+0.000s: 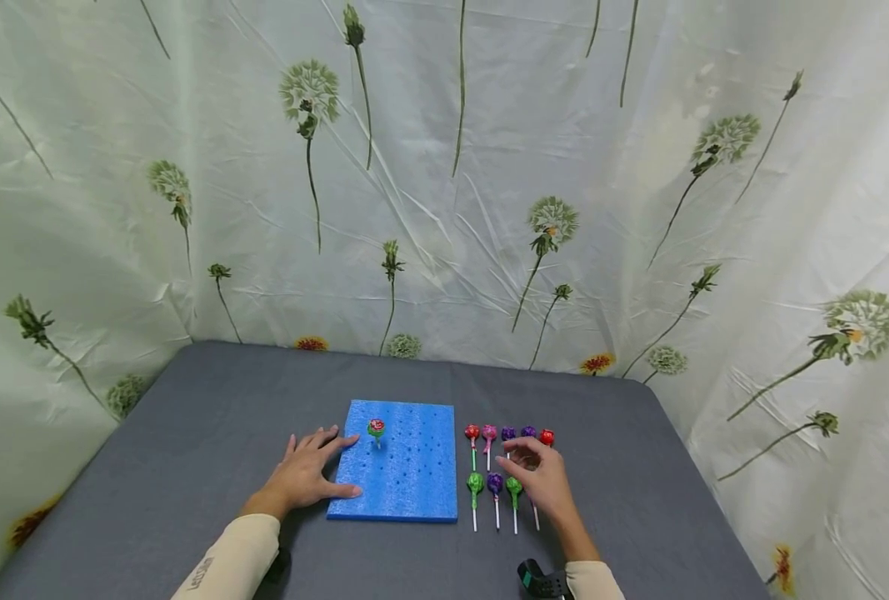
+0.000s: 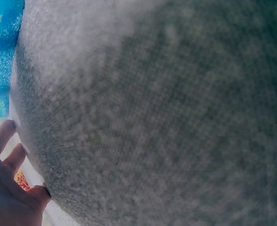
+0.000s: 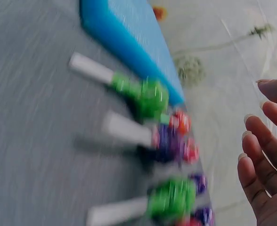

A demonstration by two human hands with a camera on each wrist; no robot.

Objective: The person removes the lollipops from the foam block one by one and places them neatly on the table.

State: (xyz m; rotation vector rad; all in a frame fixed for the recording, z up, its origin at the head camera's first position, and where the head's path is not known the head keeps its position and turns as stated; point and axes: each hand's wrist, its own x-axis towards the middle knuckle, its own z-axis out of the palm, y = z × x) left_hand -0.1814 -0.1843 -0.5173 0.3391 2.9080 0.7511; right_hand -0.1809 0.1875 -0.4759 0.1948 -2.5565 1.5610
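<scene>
A blue foam board (image 1: 422, 492) with rows of small holes lies on the table. One red-and-green lollipop (image 1: 376, 427) stands upright in its upper left part. My left hand (image 1: 303, 473) rests at the board's left edge, fingers spread, thumb and index finger touching the board. Over the lollipops right of the board hovers my right hand (image 1: 543, 479), its fingers loosely bent and holding nothing. Beneath it the lollipops lie in two rows, among them a green lollipop (image 1: 475, 483), a purple lollipop (image 1: 495, 483) and a pink lollipop (image 1: 489, 433). The hand partly hides one lower-row lollipop.
The grey table (image 1: 264, 383) backs onto a pale curtain (image 1: 429, 167) printed with dandelions. A black wristband (image 1: 540, 578) shows at my right wrist. Most of the left wrist view is grey cloth (image 2: 152, 117).
</scene>
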